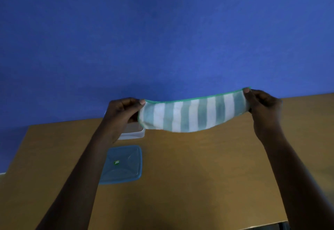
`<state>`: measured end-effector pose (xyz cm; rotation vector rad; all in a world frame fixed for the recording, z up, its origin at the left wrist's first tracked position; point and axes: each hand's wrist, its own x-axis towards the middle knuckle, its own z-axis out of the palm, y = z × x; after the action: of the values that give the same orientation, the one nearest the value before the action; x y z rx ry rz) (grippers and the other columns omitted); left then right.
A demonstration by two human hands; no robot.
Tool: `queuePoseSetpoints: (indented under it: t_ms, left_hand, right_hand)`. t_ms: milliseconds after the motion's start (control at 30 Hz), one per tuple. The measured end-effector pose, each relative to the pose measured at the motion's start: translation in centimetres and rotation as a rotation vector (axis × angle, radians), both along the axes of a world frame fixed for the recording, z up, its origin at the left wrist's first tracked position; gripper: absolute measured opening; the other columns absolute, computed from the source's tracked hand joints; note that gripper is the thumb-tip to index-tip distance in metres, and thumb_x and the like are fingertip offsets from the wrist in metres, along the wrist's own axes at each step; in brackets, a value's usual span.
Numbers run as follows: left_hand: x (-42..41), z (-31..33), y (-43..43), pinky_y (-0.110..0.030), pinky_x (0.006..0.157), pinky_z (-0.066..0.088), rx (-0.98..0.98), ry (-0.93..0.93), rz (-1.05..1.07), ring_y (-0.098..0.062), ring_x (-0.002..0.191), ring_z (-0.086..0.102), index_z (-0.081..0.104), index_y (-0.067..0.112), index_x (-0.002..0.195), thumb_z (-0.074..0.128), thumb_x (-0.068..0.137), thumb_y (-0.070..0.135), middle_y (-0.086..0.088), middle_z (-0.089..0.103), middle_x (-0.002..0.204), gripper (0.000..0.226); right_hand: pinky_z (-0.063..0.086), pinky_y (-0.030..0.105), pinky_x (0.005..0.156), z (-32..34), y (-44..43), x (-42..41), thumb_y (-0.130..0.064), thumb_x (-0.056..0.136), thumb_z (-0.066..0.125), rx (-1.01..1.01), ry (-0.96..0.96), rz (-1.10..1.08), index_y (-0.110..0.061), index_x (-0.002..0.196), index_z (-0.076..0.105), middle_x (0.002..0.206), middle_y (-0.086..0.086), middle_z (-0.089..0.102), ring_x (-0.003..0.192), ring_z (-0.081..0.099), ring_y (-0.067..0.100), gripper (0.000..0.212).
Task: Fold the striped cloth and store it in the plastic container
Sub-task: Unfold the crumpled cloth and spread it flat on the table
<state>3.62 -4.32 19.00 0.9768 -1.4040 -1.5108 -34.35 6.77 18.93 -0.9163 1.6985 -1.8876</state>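
Note:
A green-and-white striped cloth with a green hem is stretched in the air above the table, folded into a long band. My left hand pinches its left end and my right hand pinches its right end, which is held a little higher. The clear plastic container stands on the table behind my left hand, mostly hidden by the hand and wrist. Its blue see-through lid lies flat on the table in front of it.
A brown wooden table runs from left to right under my arms. A blue wall rises right behind its far edge. The table's near edge shows at the bottom right.

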Motion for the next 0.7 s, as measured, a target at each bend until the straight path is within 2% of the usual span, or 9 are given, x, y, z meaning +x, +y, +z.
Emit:
queuePoseSetpoints:
  t_ms: [67, 167, 233, 300, 433, 567, 633, 700]
  left_hand:
    - [0.0, -1.2, 0.9, -0.034, 0.068, 0.059, 0.068, -0.017, 0.001, -0.023, 0.079, 0.073, 0.078, 0.012, 0.088, 0.085, 0.067, 0.048, -0.009, 0.077, 0.087, 0.042]
    - [-0.1, -3.3, 2.6, -0.038, 0.065, 0.06, 0.19, -0.099, 0.01, -0.027, 0.076, 0.071, 0.077, 0.01, 0.089, 0.084, 0.065, 0.052, -0.016, 0.073, 0.086, 0.049]
    - [0.0, -5.0, 3.8, -0.041, 0.066, 0.059, 0.252, -0.144, 0.017, -0.03, 0.076, 0.07, 0.077, 0.009, 0.089, 0.08, 0.07, 0.047, -0.021, 0.073, 0.087, 0.042]
    - [0.1, -6.8, 5.0, -0.038, 0.061, 0.058, 0.314, -0.173, 0.061, -0.028, 0.072, 0.069, 0.076, 0.01, 0.084, 0.075, 0.082, 0.035, -0.017, 0.073, 0.079, 0.025]
    - [0.0, -10.3, 6.8, -0.033, 0.056, 0.055, 0.419, -0.236, 0.123, -0.023, 0.064, 0.07, 0.075, 0.012, 0.075, 0.072, 0.089, 0.025, -0.007, 0.072, 0.071, 0.019]
    - [-0.4, -12.8, 8.1, -0.033, 0.056, 0.056, 0.498, -0.262, 0.15, -0.023, 0.064, 0.071, 0.075, 0.007, 0.079, 0.073, 0.089, 0.024, -0.011, 0.073, 0.072, 0.02]
    - [-0.7, -13.8, 8.3, -0.031, 0.054, 0.056, 0.5, -0.267, 0.191, -0.021, 0.063, 0.071, 0.075, 0.006, 0.078, 0.072, 0.089, 0.022, -0.011, 0.073, 0.072, 0.019]
    - [-1.0, -14.7, 8.2, -0.036, 0.061, 0.055, 0.477, -0.272, 0.234, -0.025, 0.07, 0.071, 0.075, 0.006, 0.08, 0.071, 0.09, 0.018, -0.012, 0.073, 0.076, 0.016]
  right_hand:
    - [0.045, 0.04, 0.071, -1.5, 0.9, 0.5, -0.038, 0.084, 0.076, 0.012, -0.041, -0.007, -0.016, 0.076, 0.077, 0.078, 0.005, 0.066, 0.078, 0.055, 0.018, 0.023]
    - [0.046, 0.034, 0.069, -3.9, 2.0, 1.2, -0.033, 0.085, 0.077, 0.087, -0.08, -0.021, -0.018, 0.073, 0.077, 0.072, -0.004, 0.068, 0.076, 0.056, 0.015, 0.019]
    - [0.047, 0.025, 0.063, -5.6, 2.8, 1.6, -0.03, 0.086, 0.077, 0.148, -0.084, -0.05, -0.022, 0.071, 0.078, 0.064, -0.013, 0.068, 0.068, 0.056, 0.006, 0.017]
    - [0.046, 0.022, 0.059, -7.4, 3.6, 1.9, -0.029, 0.086, 0.077, 0.193, -0.095, -0.08, -0.024, 0.069, 0.078, 0.06, -0.014, 0.067, 0.062, 0.055, 0.001, 0.017]
    - [0.044, 0.033, 0.066, -10.7, 5.0, 2.1, -0.03, 0.085, 0.078, 0.297, -0.112, -0.092, -0.016, 0.072, 0.077, 0.065, -0.003, 0.066, 0.068, 0.054, 0.013, 0.019]
    - [0.043, 0.031, 0.063, -13.3, 5.8, 2.6, -0.032, 0.084, 0.078, 0.415, -0.115, -0.111, -0.018, 0.07, 0.077, 0.059, -0.007, 0.066, 0.064, 0.054, 0.014, 0.019]
    - [0.044, 0.032, 0.064, -14.4, 5.8, 2.7, -0.03, 0.085, 0.078, 0.462, -0.143, -0.113, -0.017, 0.07, 0.077, 0.065, -0.002, 0.069, 0.066, 0.057, 0.016, 0.02]
    - [0.047, 0.033, 0.067, -15.0, 5.6, 2.9, -0.027, 0.087, 0.076, 0.493, -0.171, -0.112, -0.018, 0.075, 0.076, 0.074, 0.002, 0.072, 0.071, 0.061, 0.019, 0.015]
